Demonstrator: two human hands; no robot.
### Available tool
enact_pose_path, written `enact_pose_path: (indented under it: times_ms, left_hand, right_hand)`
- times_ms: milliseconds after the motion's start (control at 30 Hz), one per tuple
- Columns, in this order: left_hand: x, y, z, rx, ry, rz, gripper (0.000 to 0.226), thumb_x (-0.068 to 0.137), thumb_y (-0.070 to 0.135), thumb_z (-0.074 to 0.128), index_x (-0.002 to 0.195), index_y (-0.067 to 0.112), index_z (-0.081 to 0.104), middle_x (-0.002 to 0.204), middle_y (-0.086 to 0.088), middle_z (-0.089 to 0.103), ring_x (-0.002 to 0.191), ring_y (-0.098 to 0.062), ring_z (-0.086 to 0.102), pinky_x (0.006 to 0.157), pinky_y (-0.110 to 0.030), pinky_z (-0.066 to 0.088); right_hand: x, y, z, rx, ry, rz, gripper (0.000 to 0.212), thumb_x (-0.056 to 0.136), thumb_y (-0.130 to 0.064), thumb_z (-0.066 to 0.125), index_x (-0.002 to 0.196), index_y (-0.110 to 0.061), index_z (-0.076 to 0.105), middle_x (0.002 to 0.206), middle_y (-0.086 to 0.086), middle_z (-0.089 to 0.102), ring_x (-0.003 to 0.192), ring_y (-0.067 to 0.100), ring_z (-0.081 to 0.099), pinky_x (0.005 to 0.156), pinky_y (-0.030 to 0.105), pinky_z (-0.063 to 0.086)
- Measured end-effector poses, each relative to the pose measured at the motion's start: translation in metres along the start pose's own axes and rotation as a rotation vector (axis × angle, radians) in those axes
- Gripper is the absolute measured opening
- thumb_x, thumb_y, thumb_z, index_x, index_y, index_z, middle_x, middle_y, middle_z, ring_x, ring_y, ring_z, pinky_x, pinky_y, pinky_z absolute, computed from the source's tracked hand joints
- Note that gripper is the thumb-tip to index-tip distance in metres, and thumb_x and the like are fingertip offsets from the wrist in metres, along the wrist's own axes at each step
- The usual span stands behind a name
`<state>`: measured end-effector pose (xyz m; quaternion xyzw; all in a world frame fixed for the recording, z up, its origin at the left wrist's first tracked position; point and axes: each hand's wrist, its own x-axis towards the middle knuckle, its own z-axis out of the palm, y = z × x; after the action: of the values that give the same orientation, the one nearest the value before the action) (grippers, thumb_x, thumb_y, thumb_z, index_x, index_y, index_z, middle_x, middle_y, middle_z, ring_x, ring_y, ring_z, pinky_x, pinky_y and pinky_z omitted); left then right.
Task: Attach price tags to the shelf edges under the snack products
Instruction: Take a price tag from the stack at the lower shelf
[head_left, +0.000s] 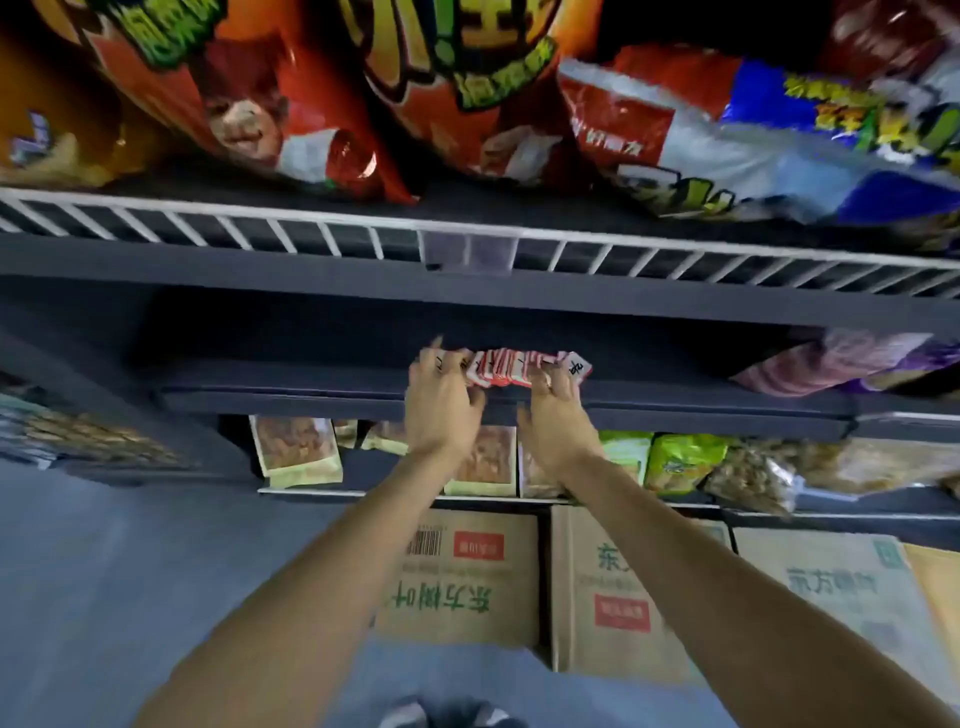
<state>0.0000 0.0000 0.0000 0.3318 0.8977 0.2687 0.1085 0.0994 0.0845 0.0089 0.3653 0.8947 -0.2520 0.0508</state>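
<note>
A fanned row of red and white price tags (506, 368) lies on the dark middle shelf (291, 387). My left hand (441, 400) grips the row's left end, fingers curled over the tags. My right hand (556, 410) holds the right end, where one tag with black writing sticks out. Above, a clear tag holder (470, 252) sits on the white wire rail (208, 228) of the top shelf, under orange and red snack bags (311, 104).
Blue and white snack bags (779, 145) fill the top shelf at right. Purple packets (841, 364) lie on the middle shelf's right. Below, tan and green snack pouches (296, 449) stand on a lower shelf. Cardboard boxes (467, 577) sit on the grey floor.
</note>
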Motion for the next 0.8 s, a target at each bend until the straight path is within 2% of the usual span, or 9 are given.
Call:
enact_pose_path:
  times_ms: [100,167,300,400,500,667,800]
  left_hand:
    - [0.009,-0.011,0.018,0.091,0.080,-0.111,0.073,0.083,0.036,0.066,0.141,0.008,0.032,0.152,-0.021,0.018,0.142,-0.033,0.016,0.114,-0.038,0.023]
    - [0.013,-0.016,0.029,0.095,0.054,-0.124,0.075,0.084,0.042,0.063,0.143,0.009,0.029,0.151,-0.023,0.020,0.143,-0.035,0.014,0.116,-0.040,0.019]
    - [0.018,-0.017,0.044,0.069,0.029,-0.046,0.065,0.085,0.037,0.062,0.139,0.011,0.037,0.144,-0.018,0.036,0.137,-0.031,0.029,0.114,-0.039,0.027]
    - [0.018,-0.014,0.052,-0.022,0.051,-0.043,0.061,0.084,0.031,0.064,0.137,0.010,0.042,0.140,-0.016,0.040,0.135,-0.030,0.032,0.112,-0.037,0.030]
    - [0.021,-0.011,0.053,-0.035,0.105,-0.052,0.060,0.086,0.030,0.064,0.138,0.010,0.041,0.145,-0.015,0.036,0.136,-0.028,0.031,0.112,-0.034,0.028]
    - [0.029,-0.015,0.049,-0.036,0.146,-0.216,0.067,0.086,0.032,0.063,0.142,0.009,0.034,0.143,-0.014,0.038,0.136,-0.028,0.027,0.110,-0.035,0.028]
    - [0.026,-0.007,0.057,-0.062,0.065,-0.124,0.063,0.088,0.024,0.061,0.142,0.009,0.034,0.137,-0.014,0.044,0.130,-0.027,0.033,0.108,-0.032,0.030]
  right_hand:
    - [0.010,0.009,0.017,-0.049,0.073,0.041,0.058,0.099,-0.023,0.035,0.148,-0.004,0.010,0.155,0.016,0.002,0.144,0.027,-0.004,0.117,0.034,0.004]
    - [0.013,0.013,0.027,-0.074,0.078,0.065,0.058,0.099,-0.027,0.034,0.148,-0.005,0.010,0.155,0.016,0.007,0.144,0.028,0.002,0.118,0.036,0.002]
    - [0.022,0.018,0.034,-0.125,0.196,0.060,0.045,0.097,-0.025,0.037,0.139,-0.008,0.036,0.141,0.014,0.035,0.130,0.031,0.032,0.114,0.038,0.016]
    - [0.030,0.026,0.031,-0.100,0.280,0.070,0.035,0.096,-0.019,0.040,0.129,-0.009,0.046,0.130,0.014,0.046,0.117,0.032,0.042,0.099,0.040,0.032]
    - [0.040,0.035,0.022,-0.098,0.353,0.111,0.041,0.093,-0.013,0.045,0.134,-0.009,0.042,0.133,0.014,0.043,0.119,0.032,0.038,0.092,0.041,0.036]
    - [0.054,0.045,0.020,0.032,0.269,0.129,0.046,0.095,-0.020,0.051,0.138,-0.014,0.039,0.145,0.011,0.033,0.130,0.030,0.030,0.104,0.038,0.033]
    - [0.052,0.036,0.027,0.072,0.268,0.079,0.040,0.096,-0.017,0.048,0.136,-0.012,0.045,0.142,0.010,0.035,0.127,0.028,0.032,0.102,0.034,0.033]
